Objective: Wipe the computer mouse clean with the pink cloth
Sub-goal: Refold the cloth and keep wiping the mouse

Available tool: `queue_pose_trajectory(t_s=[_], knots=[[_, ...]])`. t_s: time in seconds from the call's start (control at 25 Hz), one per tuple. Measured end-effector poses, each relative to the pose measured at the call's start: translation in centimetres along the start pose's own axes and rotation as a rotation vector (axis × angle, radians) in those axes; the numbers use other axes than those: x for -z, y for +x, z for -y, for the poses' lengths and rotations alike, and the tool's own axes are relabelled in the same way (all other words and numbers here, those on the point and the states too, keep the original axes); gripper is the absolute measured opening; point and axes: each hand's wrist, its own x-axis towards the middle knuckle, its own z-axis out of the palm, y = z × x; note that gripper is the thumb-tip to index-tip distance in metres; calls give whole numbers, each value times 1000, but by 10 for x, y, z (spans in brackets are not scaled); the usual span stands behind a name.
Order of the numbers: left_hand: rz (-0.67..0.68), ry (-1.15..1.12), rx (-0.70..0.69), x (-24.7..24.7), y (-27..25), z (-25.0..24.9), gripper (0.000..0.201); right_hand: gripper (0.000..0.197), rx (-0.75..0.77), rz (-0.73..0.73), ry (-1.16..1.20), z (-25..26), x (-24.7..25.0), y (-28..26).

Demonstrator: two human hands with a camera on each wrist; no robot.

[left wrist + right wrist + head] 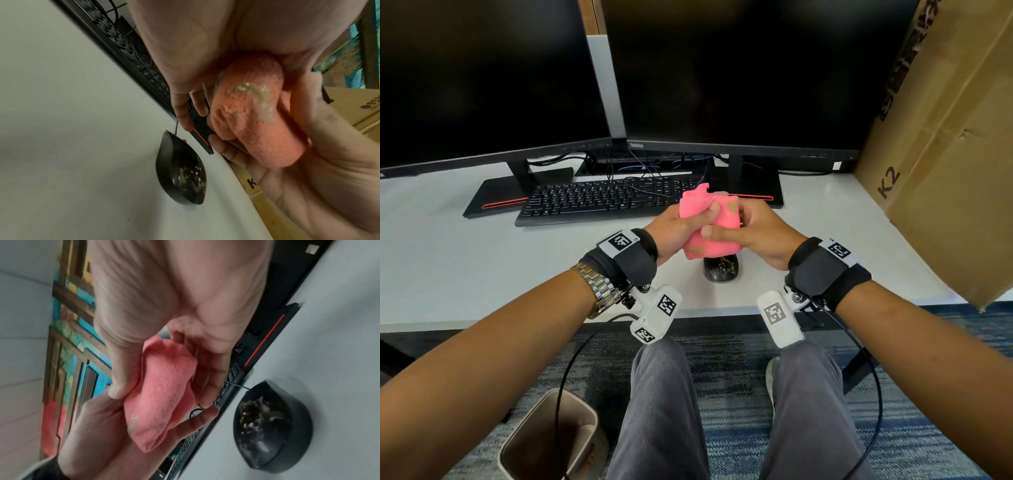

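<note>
Both hands hold the folded pink cloth (714,226) above the desk. My left hand (681,226) grips its left side with curled fingers; my right hand (750,233) pinches its right side, thumb across the front. Pale smears of grime mark the cloth (252,116), which the right wrist view shows as a pink roll (162,391). The black wired computer mouse (720,269) lies on the white desk just below the cloth, untouched, with wet whitish specks on its back (180,172) (271,421).
A black keyboard (599,198) sits behind the hands, with two dark monitors (739,75) on stands further back. A large cardboard box (941,164) leans at the right. A bin (548,442) stands on the carpet by my left knee. Cables hang from both wrist cameras.
</note>
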Motion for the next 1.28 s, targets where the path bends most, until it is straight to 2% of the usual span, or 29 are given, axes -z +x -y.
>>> queue_pose_trajectory(t_s=[0.16, 0.28, 0.56, 0.72, 0.76, 0.84, 0.88, 0.96, 1.04, 1.12, 1.2, 1.28], knots=[[30, 71, -21, 3, 1, -1, 44, 42, -18, -95, 37, -1, 5, -5], [-123, 170, -79, 17, 5, 2, 36, 44, -76, -169, 38, -4, 21, -7], [-134, 190, -121, 10, 9, 2, 9, 29, -60, -111, -122, 2, 27, -6], [-90, 365, -157, 14, 5, 4, 4, 57, -103, -35, -202, 12, 40, -5], [-81, 438, -165, 16, 3, 6, 5, 53, -123, -21, -238, 13, 43, -6], [-76, 622, -149, 20, 3, 11, 8, 34, -145, -12, -426, 14, 48, -6], [-74, 741, -117, 20, 2, 13, 24, 29, -146, -8, -566, 14, 50, -5], [-33, 943, -19, 17, 2, 17, 74, 29, -146, 46, -792, 10, 50, -4], [18, 1060, 36, 11, -1, 21, 110, 34, -139, 107, -887, 9, 44, -4], [49, 1121, 61, 5, -1, 27, 124, 45, -135, 166, -932, 12, 37, -4], [58, 1103, 87, 2, 0, 29, 128, 53, -150, 203, -977, 12, 35, -2], [51, 1072, 102, 1, 2, 29, 130, 46, -171, 198, -995, 12, 36, 2]])
